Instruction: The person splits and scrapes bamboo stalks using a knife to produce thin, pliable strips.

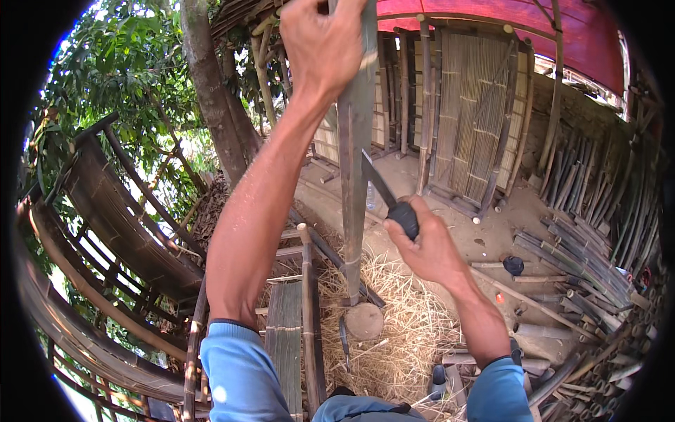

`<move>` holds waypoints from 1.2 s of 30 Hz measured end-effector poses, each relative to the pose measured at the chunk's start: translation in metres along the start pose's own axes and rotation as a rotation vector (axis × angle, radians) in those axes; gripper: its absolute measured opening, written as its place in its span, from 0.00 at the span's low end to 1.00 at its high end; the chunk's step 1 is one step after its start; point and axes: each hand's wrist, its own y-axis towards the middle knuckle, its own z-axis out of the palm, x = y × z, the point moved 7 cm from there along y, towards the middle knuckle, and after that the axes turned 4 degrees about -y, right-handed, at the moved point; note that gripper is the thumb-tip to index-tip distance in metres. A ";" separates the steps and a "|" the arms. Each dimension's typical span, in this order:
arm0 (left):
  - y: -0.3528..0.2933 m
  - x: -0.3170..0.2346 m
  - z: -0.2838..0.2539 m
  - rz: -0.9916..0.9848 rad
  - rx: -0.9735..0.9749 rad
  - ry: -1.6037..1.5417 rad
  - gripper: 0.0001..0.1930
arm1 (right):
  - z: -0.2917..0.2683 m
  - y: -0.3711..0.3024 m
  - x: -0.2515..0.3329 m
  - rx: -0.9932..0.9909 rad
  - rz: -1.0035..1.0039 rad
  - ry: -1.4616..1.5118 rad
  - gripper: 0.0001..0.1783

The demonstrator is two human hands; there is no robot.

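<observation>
Bamboo strip (349,176) stands nearly upright through the middle, from twelve o'clock down toward six. At twelve the left hand (325,49) has its fingers closed round the upper part, tips hidden — probably to steady the long piece. Near four o'clock the right hand (427,243) has its fingers wrapped about the black grip of a knife (380,183), blade against the strip's right edge, a hold that suggests firm control. The lower end reaches a round wooden block (365,322) just before six, perhaps as footing — I cannot tell whether they touch.
</observation>
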 end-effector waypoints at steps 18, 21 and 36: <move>-0.049 -0.079 -0.054 -0.046 0.218 0.580 0.17 | 0.080 -0.057 -0.098 0.136 0.093 0.034 0.20; -0.037 -0.165 -0.111 0.362 0.245 0.798 0.17 | 0.105 -0.061 -0.107 0.121 0.119 0.052 0.19; -0.272 -0.168 -0.290 -0.654 0.041 1.094 0.19 | 0.136 -0.061 -0.095 0.302 0.048 0.050 0.21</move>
